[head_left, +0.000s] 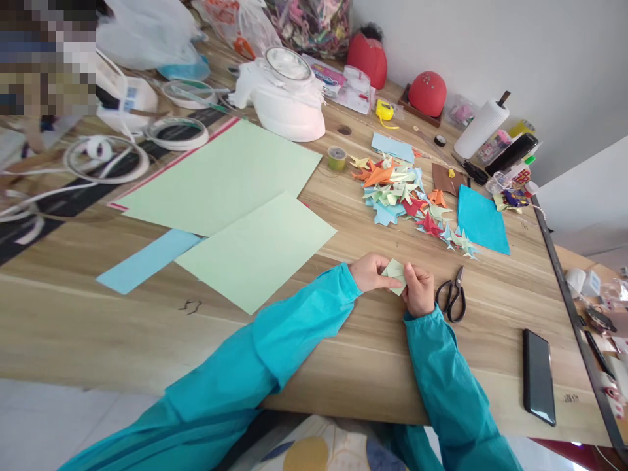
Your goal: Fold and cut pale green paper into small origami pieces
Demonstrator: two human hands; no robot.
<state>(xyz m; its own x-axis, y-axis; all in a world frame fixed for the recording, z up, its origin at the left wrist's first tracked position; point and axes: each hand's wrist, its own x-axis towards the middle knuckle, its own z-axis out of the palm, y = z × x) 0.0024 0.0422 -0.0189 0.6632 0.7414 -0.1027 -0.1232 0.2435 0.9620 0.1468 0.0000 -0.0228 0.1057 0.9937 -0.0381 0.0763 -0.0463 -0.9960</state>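
Note:
Between my two hands is a small folded piece of pale green paper (394,269), held just above the wooden table. My left hand (369,272) pinches its left side, thumb lying across the front. On the other side my right hand (419,291) grips the paper's right edge between thumb and fingers. Black-handled scissors (452,297) lie beside my right hand, blades pointing away from me. Beyond the hands spreads a pile of folded paper cranes (387,190) in orange, green, blue and red. Large pale green sheets (260,252) lie to the left.
A blue paper strip (147,261) pokes out under the sheets. A turquoise square (483,219) lies right of the cranes, and a black phone (538,376) near the right edge. Farther back are a thread spool (337,158), yellow tape measure (385,111) and white cable coils (105,160).

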